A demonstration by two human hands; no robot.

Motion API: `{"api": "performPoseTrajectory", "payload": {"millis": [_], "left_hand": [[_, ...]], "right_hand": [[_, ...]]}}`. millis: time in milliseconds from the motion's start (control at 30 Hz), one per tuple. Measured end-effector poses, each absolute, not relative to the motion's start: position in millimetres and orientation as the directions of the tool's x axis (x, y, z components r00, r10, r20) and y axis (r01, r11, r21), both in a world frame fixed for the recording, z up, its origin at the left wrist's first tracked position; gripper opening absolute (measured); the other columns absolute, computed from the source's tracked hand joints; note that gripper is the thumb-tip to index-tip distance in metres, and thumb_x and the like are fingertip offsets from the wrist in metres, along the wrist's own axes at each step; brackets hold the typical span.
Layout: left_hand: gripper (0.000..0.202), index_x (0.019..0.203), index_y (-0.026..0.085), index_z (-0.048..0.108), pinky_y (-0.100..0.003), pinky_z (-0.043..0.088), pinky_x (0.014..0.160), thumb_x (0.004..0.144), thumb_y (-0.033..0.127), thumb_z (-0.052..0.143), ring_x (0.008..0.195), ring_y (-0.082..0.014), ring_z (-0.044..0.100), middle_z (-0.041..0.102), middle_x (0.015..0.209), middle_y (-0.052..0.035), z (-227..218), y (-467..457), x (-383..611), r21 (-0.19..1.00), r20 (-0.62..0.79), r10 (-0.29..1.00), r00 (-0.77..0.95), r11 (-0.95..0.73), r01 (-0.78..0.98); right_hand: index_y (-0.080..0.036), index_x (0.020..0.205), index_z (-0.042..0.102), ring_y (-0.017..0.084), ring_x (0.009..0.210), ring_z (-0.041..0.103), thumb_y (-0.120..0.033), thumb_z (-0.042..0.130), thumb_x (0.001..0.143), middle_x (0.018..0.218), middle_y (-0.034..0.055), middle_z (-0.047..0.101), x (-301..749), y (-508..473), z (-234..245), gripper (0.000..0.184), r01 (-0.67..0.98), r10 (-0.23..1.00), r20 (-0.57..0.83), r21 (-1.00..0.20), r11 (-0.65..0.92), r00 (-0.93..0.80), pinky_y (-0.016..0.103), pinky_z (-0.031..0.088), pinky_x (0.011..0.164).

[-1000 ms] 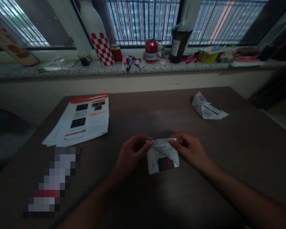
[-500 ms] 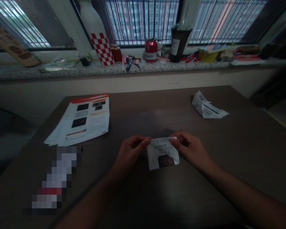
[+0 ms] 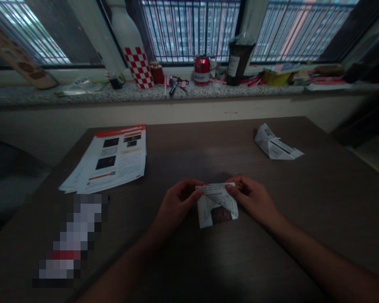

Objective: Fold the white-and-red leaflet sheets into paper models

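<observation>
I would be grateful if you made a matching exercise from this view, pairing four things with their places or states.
Things:
1. rectangular folded paper
2. stack of printed sheets
3. peaked folded paper
4. red-and-white drink can

Places or states:
A. on the windowsill
B. on the far right of the table
C. held between the left hand and right hand
D. spread slightly on the table's left side

Pairs: 1-C, 2-D, 3-B, 4-A

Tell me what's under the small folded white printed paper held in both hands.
Around the small folded white printed paper, the dark brown wood-grain table shows. The left hand and right hand pinch its upper corners. What lies directly beneath is covered, so I can't tell.
</observation>
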State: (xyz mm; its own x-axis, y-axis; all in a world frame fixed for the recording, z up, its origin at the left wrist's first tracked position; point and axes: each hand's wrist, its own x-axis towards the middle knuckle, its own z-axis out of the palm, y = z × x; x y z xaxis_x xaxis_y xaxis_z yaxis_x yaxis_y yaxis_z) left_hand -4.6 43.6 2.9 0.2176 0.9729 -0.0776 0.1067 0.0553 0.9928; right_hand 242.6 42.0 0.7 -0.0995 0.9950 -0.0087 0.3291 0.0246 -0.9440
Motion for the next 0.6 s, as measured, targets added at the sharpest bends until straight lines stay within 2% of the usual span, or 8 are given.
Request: {"api": "performPoseTrajectory", "payload": {"millis": [233,367,467,600], "left_hand": [[0.020,0.098,0.020,0.073,-0.031,0.059,0.077,0.093,0.040,0.071,0.089,-0.0219,0.074,0.077,0.095,-0.0042,4.0,45.0,-3.8,0.978,-0.054,0.984,0.171,0.018,0.206],[0.018,0.097,0.021,0.071,-0.031,0.056,0.074,0.095,0.039,0.067,0.086,-0.0212,0.072,0.076,0.093,-0.0030,-2.6,49.2,-3.7,0.943,-0.013,0.987,0.162,-0.042,0.332],[0.013,0.099,0.022,0.071,-0.032,0.054,0.074,0.098,0.033,0.064,0.084,-0.0207,0.070,0.074,0.093,-0.0019,-9.0,54.5,-2.9,0.862,0.039,0.981,0.190,-0.129,0.490],[0.008,0.097,0.021,0.071,-0.038,0.052,0.088,0.098,0.024,0.063,0.097,-0.0242,0.066,0.069,0.099,-0.0046,-16.5,60.4,-1.0,0.701,0.140,0.955,0.260,-0.281,0.655]], "right_hand": [[-0.022,0.096,0.074,0.017,0.065,0.063,-0.045,0.069,0.093,0.072,0.0013,0.068,238.5,41.2,0.4,0.024,0.344,0.992,-0.014,-0.939,0.030,-0.127,0.029,0.048,0.057],[-0.022,0.099,0.073,0.017,0.067,0.063,-0.044,0.067,0.097,0.075,0.0007,0.068,240.2,46.7,-9.5,0.023,0.377,0.988,0.019,-0.923,0.077,-0.155,0.028,0.047,0.059],[-0.023,0.101,0.074,0.018,0.073,0.063,-0.040,0.065,0.100,0.081,0.0017,0.068,242.7,54.0,-18.1,0.019,0.479,0.971,0.123,-0.852,0.210,-0.206,0.030,0.048,0.065],[-0.022,0.103,0.075,0.021,0.086,0.065,-0.032,0.067,0.100,0.092,0.0051,0.068,244.3,63.3,-25.0,0.013,0.580,0.931,0.243,-0.730,0.360,-0.272,0.034,0.050,0.076]]}}
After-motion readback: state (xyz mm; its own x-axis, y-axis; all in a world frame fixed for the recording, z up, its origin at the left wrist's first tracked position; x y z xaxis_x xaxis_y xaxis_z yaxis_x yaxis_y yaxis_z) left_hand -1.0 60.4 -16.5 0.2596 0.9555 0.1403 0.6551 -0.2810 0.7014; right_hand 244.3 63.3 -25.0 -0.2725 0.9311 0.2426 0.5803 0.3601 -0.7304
